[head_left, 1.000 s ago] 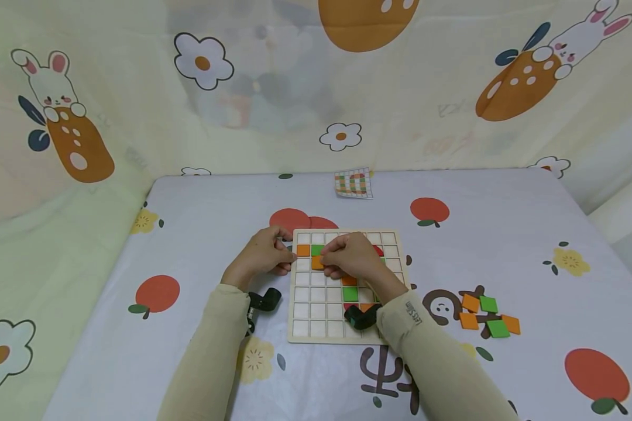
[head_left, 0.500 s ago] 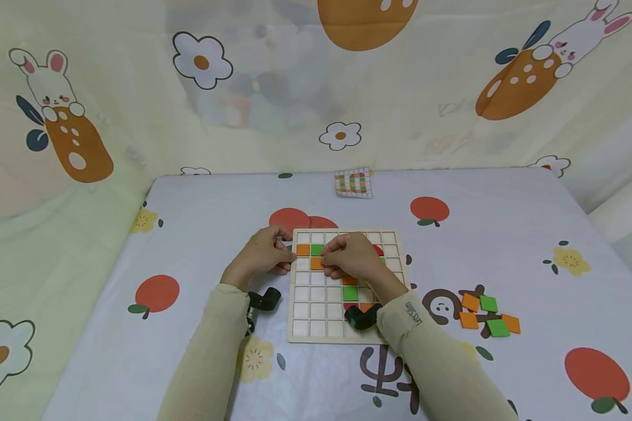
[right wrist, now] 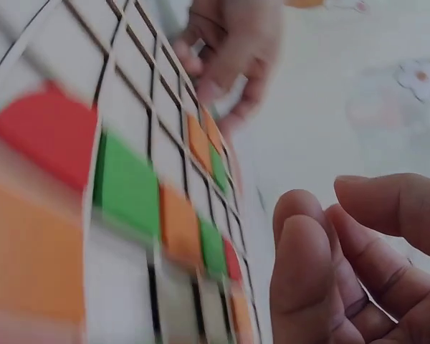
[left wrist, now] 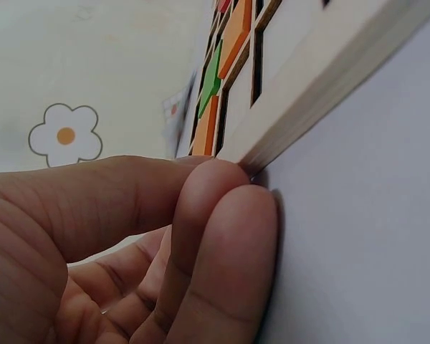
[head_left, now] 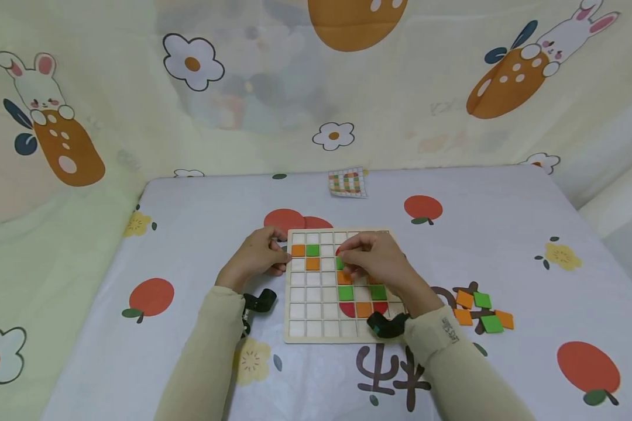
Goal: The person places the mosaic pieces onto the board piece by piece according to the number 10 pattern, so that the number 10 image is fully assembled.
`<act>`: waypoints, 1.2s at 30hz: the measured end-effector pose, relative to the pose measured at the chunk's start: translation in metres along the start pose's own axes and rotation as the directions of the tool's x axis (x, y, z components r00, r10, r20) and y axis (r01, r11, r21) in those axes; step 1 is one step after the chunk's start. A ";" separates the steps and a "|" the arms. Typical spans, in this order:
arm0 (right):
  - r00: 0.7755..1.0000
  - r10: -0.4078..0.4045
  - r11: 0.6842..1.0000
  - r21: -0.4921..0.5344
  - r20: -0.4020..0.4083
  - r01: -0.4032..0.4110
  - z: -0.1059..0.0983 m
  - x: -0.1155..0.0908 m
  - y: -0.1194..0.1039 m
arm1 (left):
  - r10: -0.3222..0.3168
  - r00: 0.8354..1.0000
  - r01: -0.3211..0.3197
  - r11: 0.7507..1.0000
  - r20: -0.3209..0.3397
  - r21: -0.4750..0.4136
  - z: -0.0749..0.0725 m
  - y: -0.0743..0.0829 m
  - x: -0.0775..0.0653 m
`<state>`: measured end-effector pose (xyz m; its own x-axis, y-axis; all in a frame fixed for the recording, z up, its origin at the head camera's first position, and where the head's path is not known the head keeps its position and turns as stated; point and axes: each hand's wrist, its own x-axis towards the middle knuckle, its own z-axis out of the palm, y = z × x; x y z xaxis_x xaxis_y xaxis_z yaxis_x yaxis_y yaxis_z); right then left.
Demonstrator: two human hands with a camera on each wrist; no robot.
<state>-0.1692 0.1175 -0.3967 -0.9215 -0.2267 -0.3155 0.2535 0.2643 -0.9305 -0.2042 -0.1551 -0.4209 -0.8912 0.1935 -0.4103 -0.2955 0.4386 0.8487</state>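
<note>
A wooden grid board (head_left: 313, 311) lies flat on the table, with orange, green and red pieces in some of its squares. At its upper left sit an orange tile (head_left: 298, 251), a green tile (head_left: 312, 250) and a second orange tile (head_left: 313, 264). My left hand (head_left: 254, 257) holds the board's left edge, thumb and fingertips against the rim in the left wrist view. Over the board's right half hovers my right hand (head_left: 381, 263), partly covering the pieces there. The right wrist view shows a gap between its thumb and fingertips, with nothing in it.
Several loose orange and green tiles (head_left: 491, 324) lie on the cloth right of the board. Behind the board lies a small card (head_left: 347, 182) with a coloured grid pattern. A printed curtain (head_left: 274, 105) hangs along the table's far edge.
My right hand has moved right, away from the second orange tile, uncovering the upper-left tiles and the empty squares beside them. My left hand stays at the board's edge. The head view shifts slightly.
</note>
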 end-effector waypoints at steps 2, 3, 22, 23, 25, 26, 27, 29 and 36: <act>0.999 0.010 0.999 -0.044 -0.036 -0.011 -0.017 -0.013 0.002 | 0.001 1.000 -0.001 1.000 -0.004 0.000 0.000 0.000 -0.001; 0.998 0.012 0.997 -0.072 -0.060 -0.016 -0.027 -0.020 0.005 | 0.002 1.000 -0.002 1.000 -0.004 -0.001 0.000 0.000 -0.002; 0.892 0.133 0.940 -0.230 -0.432 -0.251 -0.158 -0.100 0.076 | -0.013 1.000 0.013 1.000 -0.003 -0.008 -0.001 0.001 0.000; 0.885 0.138 0.933 -0.242 -0.445 -0.268 -0.159 -0.101 0.078 | -0.013 1.000 0.013 1.000 -0.003 -0.009 -0.002 0.001 0.000; 0.877 0.148 0.915 -0.272 -0.457 -0.296 -0.161 -0.100 0.081 | -0.015 1.000 0.015 1.000 -0.007 -0.010 -0.003 0.001 0.000; 0.877 0.152 0.906 -0.290 -0.455 -0.308 -0.161 -0.100 0.081 | -0.016 1.000 0.015 1.000 -0.008 -0.010 -0.003 0.001 0.000; 0.879 0.163 0.897 -0.304 -0.448 -0.322 -0.162 -0.100 0.082 | -0.015 1.000 0.015 1.000 -0.007 -0.009 -0.003 0.001 -0.001; 0.884 0.188 0.882 -0.322 -0.427 -0.343 -0.162 -0.101 0.082 | -0.013 1.000 0.013 1.000 -0.004 -0.007 -0.004 0.001 -0.001; 0.899 0.238 0.854 -0.362 -0.367 -0.374 -0.167 -0.106 0.082 | -0.014 1.000 0.014 1.000 0.004 -0.003 -0.001 0.001 0.001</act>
<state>-0.0998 0.3201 -0.4079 -0.8762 0.2027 -0.4373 0.4545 0.6497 -0.6094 -0.2053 -0.1550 -0.4196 -0.8857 0.1905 -0.4234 -0.3092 0.4384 0.8439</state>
